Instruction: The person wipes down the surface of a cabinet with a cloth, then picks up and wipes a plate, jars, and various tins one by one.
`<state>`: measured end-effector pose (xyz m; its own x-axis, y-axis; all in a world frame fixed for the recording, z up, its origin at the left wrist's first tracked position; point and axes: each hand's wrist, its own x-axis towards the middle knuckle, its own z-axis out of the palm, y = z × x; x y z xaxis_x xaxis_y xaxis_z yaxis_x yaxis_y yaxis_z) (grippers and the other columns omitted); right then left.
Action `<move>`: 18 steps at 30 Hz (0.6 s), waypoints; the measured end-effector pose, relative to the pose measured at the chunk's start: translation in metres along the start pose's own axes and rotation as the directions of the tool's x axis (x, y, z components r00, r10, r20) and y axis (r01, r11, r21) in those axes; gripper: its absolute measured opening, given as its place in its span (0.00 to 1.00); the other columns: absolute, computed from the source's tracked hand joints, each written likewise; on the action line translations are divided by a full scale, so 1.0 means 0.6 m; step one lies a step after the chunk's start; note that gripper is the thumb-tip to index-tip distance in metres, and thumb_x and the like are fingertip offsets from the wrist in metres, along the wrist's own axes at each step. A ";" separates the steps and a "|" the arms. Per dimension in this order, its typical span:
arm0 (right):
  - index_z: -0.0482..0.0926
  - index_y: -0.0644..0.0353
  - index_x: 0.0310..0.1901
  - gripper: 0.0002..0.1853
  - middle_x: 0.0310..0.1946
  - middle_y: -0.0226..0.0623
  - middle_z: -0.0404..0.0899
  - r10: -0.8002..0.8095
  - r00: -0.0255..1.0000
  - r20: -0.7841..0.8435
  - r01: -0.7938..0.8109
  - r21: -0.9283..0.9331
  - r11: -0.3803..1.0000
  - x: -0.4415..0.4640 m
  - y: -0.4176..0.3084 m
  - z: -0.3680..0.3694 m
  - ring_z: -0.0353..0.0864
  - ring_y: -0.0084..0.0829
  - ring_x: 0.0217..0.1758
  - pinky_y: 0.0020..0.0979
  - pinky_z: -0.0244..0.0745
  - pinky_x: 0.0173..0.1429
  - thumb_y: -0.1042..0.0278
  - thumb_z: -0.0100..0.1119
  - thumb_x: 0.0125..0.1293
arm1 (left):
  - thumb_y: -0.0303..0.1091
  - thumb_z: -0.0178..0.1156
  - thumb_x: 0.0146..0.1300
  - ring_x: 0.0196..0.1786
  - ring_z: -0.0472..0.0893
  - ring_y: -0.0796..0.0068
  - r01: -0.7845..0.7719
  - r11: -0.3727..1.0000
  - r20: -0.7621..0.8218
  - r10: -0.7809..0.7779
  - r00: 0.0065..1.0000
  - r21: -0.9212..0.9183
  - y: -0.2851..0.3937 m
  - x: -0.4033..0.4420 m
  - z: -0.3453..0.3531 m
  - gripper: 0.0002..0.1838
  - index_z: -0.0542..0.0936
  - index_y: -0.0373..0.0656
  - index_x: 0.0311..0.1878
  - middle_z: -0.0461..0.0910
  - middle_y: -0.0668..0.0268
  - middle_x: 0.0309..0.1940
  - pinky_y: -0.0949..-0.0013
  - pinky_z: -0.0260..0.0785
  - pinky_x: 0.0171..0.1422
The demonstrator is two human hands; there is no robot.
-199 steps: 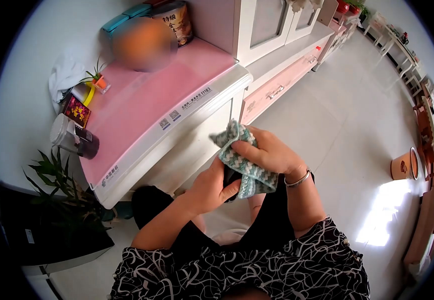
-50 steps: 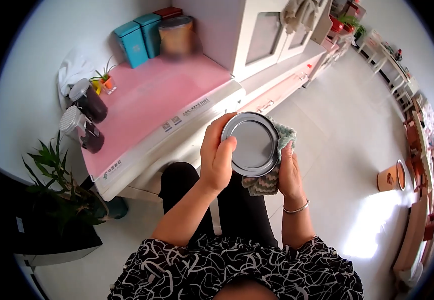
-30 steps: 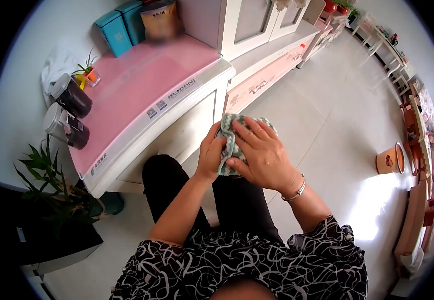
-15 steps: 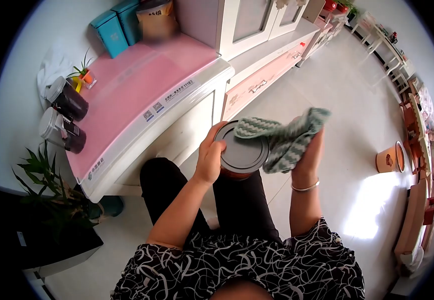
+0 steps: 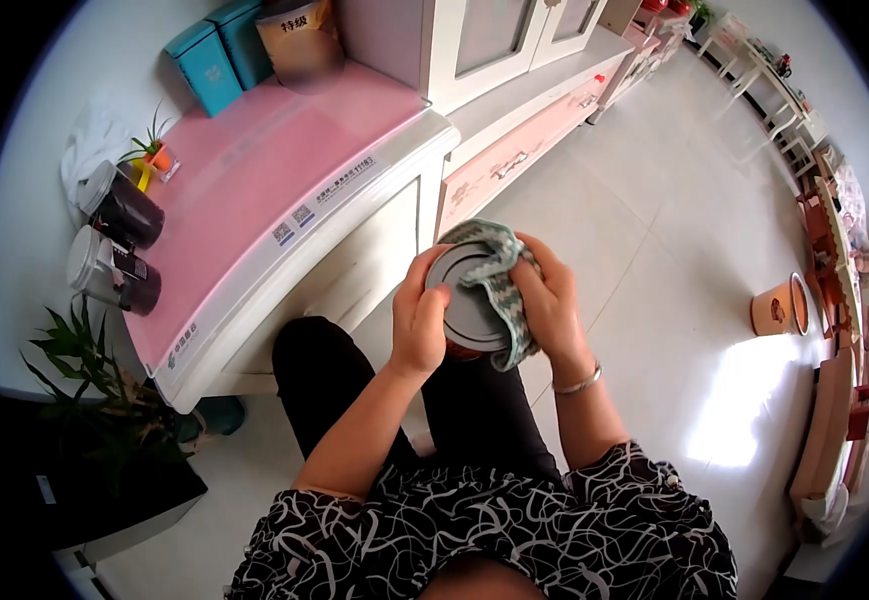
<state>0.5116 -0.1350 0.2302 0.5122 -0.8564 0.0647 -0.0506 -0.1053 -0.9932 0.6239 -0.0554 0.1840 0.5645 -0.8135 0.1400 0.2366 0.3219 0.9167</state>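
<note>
A round canister (image 5: pixel 467 318) with a grey lid is held in front of my knees, its lid facing up at me. My left hand (image 5: pixel 420 318) grips its left side, thumb resting on the lid's rim. My right hand (image 5: pixel 551 305) is closed on a green and white zigzag-patterned cloth (image 5: pixel 507 300), pressing it against the lid and the right side of the canister. The cloth drapes over the far and right parts of the rim. Most of the canister's body is hidden below the lid.
To the left stands a cabinet with a pink top (image 5: pixel 254 180). On it are two dark-filled jars (image 5: pixel 129 207), a small potted plant (image 5: pixel 160 155), teal boxes (image 5: pixel 204 68) and a large tin (image 5: pixel 299 45). A leafy plant (image 5: pixel 89 370) is below; a bin (image 5: pixel 776 308) stands on the floor at right.
My right hand has moved left with the cloth, from beside the canister onto its lid and right side. The cloth is now bunched closer around the rim. My left hand keeps its hold.
</note>
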 end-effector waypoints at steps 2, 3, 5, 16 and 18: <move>0.71 0.69 0.48 0.15 0.34 0.38 0.76 -0.032 0.996 -0.085 0.027 -0.060 0.998 -0.026 -0.001 0.001 0.73 0.24 0.37 0.23 0.68 0.43 0.74 0.44 0.60 | 0.26 0.40 0.52 0.37 0.69 0.80 -0.024 0.999 0.012 0.023 1.000 0.037 0.004 0.002 0.005 0.22 0.67 0.30 0.52 0.74 0.63 0.37 0.78 0.62 0.45; 0.71 0.69 0.48 0.15 0.34 0.38 0.76 -0.027 0.996 -0.083 0.023 -0.060 0.998 -0.031 0.004 -0.002 0.73 0.24 0.37 0.23 0.68 0.43 0.74 0.44 0.60 | 0.25 0.40 0.52 0.35 0.69 0.81 -0.044 0.996 0.026 0.042 0.999 0.075 0.004 0.000 0.005 0.22 0.68 0.30 0.51 0.73 0.65 0.36 0.78 0.62 0.43; 0.71 0.68 0.49 0.16 0.42 0.45 0.75 -0.341 0.940 0.004 0.320 -0.355 0.878 -0.034 0.013 -0.013 0.77 0.35 0.40 0.29 0.70 0.46 0.77 0.45 0.58 | 0.25 0.41 0.52 0.34 0.68 0.81 -0.009 0.998 0.056 0.005 0.998 0.062 0.001 -0.003 -0.002 0.21 0.68 0.31 0.52 0.73 0.66 0.35 0.79 0.62 0.41; 0.72 0.63 0.41 0.10 0.33 0.41 0.77 -0.227 0.904 0.363 0.424 -0.678 0.600 0.026 -0.033 0.002 0.77 0.35 0.33 0.30 0.71 0.37 0.76 0.46 0.58 | 0.23 0.41 0.53 0.35 0.69 0.80 -0.090 0.988 0.012 0.089 0.996 0.123 -0.007 -0.011 -0.001 0.21 0.68 0.31 0.52 0.74 0.63 0.35 0.78 0.63 0.43; 0.71 0.64 0.43 0.10 0.29 0.43 0.77 -0.134 0.991 0.000 0.121 -0.416 0.901 0.008 -0.014 -0.001 0.76 0.37 0.25 0.30 0.71 0.32 0.71 0.45 0.62 | 0.24 0.41 0.53 0.35 0.69 0.79 -0.115 0.978 -0.028 0.121 0.992 0.171 -0.006 -0.012 0.003 0.21 0.68 0.31 0.51 0.74 0.61 0.36 0.77 0.62 0.44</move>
<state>0.5139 -0.1388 0.2389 0.5143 -0.8347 0.1967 -0.3402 -0.4091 -0.8467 0.6178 -0.0516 0.1805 0.6111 -0.7545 0.2394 0.0312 0.3252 0.9451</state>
